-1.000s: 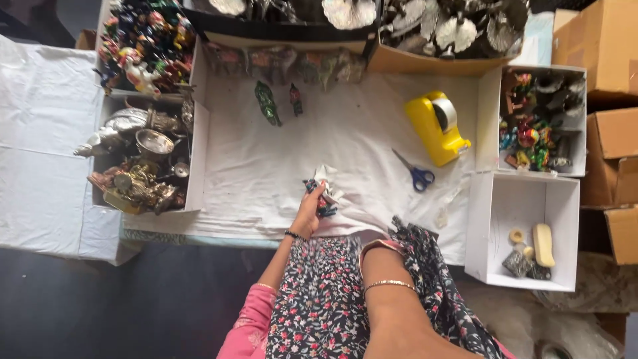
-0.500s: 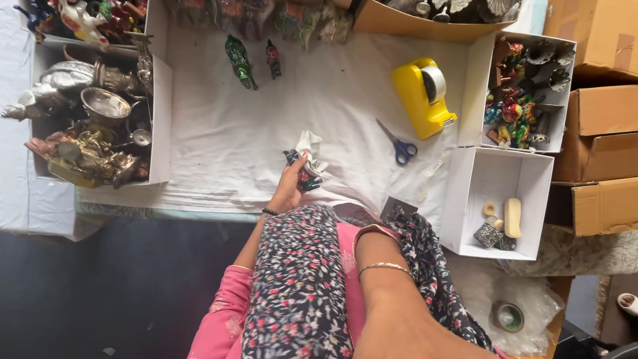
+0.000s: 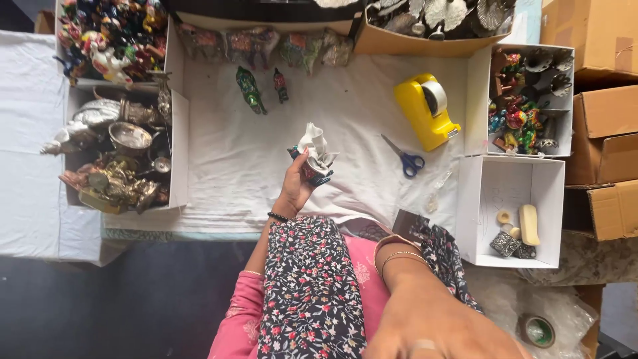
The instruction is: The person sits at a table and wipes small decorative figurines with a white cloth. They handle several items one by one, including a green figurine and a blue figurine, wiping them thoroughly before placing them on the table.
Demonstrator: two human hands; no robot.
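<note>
My left hand (image 3: 294,188) is raised over the white cloth (image 3: 359,113) and grips a small dark painted figurine partly wrapped in crumpled white paper (image 3: 314,151). A black bead bracelet sits on that wrist. My right forearm with thin gold bangles (image 3: 393,254) lies low in the foreground. Its hand is hidden behind flowered fabric (image 3: 312,286) near the cloth's front edge.
A yellow tape dispenser (image 3: 425,111) and blue-handled scissors (image 3: 404,158) lie right of the hand. Two small painted animal figures (image 3: 251,90) stand behind it. Boxes of metal ware (image 3: 119,159) sit at left, boxes of coloured figurines (image 3: 525,100) and oddments (image 3: 515,229) at right. Cardboard cartons (image 3: 608,133) stand far right.
My left hand has lifted the paper-wrapped figurine a little higher above the cloth. The view has shifted slightly; the right forearm stays low.
</note>
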